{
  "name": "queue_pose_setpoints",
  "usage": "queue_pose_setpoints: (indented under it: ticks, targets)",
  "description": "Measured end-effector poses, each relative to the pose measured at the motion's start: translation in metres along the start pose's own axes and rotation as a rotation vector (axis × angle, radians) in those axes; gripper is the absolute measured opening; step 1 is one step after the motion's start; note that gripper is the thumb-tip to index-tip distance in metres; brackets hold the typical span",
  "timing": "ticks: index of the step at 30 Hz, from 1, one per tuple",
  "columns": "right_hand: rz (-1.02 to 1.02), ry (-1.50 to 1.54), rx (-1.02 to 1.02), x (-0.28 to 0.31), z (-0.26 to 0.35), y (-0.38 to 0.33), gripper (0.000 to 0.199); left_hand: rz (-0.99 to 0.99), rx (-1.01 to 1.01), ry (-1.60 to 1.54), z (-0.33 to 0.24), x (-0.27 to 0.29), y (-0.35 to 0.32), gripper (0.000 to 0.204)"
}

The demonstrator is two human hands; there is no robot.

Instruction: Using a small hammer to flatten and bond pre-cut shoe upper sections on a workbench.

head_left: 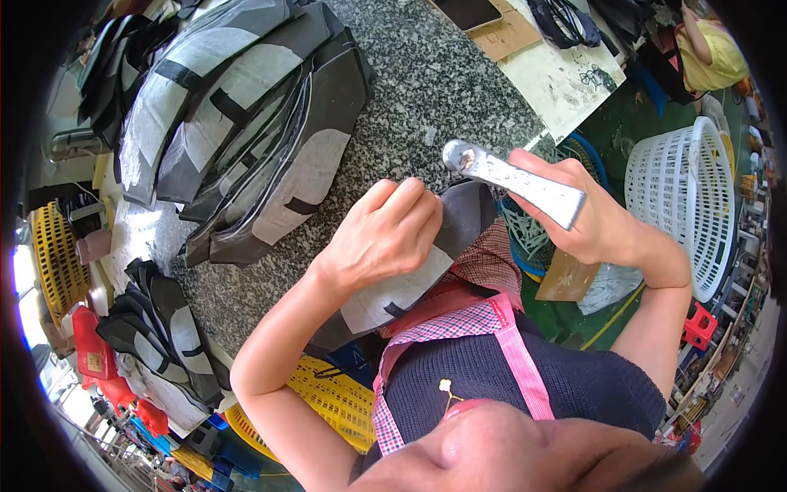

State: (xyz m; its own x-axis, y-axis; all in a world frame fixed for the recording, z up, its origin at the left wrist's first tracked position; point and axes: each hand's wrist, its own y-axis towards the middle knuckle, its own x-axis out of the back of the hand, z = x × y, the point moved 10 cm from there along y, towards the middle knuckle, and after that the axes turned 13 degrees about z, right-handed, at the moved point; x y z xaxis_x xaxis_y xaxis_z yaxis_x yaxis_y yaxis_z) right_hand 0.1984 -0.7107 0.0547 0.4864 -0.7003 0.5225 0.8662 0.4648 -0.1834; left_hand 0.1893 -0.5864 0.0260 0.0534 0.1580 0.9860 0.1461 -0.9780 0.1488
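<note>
My right hand (584, 215) is closed round a hammer, raised at the right edge of the stone slab. The hammer's worn grey metal head (525, 184) points up and to the left; its handle is hidden in my fist. My left hand (385, 234) has its fingers curled closed on a dark grey curved piece (469, 220), perhaps a shoe upper, at the slab's near edge. That piece carries a pale backing and a small black strip. Just beyond my left hand lies a large stack of similar curved pieces (316, 156), with pale patches and black strips.
The speckled stone slab (410, 90) bears the stack. More dark pieces (176, 328) lie at left. A white basket (684, 205) stands at right, near a blue-rimmed basket (537, 262) of pale scraps. A yellow basket (328, 394) sits below my left arm. Another person (713, 57) is at far right.
</note>
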Motion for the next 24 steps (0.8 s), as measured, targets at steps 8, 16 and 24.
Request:
queue_pose_setpoints:
  ticks: [8, 16, 24]
  targets:
    - [0.25, 0.033, -0.123, -0.041, -0.027, -0.004, 0.02, -0.113, 0.553, -0.67, 0.054, -0.012, -0.029, 0.013]
    - [0.17, 0.062, -0.054, -0.028, -0.009, 0.003, 0.018, -0.088, 0.387, -0.394, 0.026, 0.0, -0.025, 0.019]
    - [0.151, 0.019, 0.024, -0.03, -0.008, 0.004, 0.025, -0.005, 0.334, -0.192, 0.009, 0.004, -0.022, 0.026]
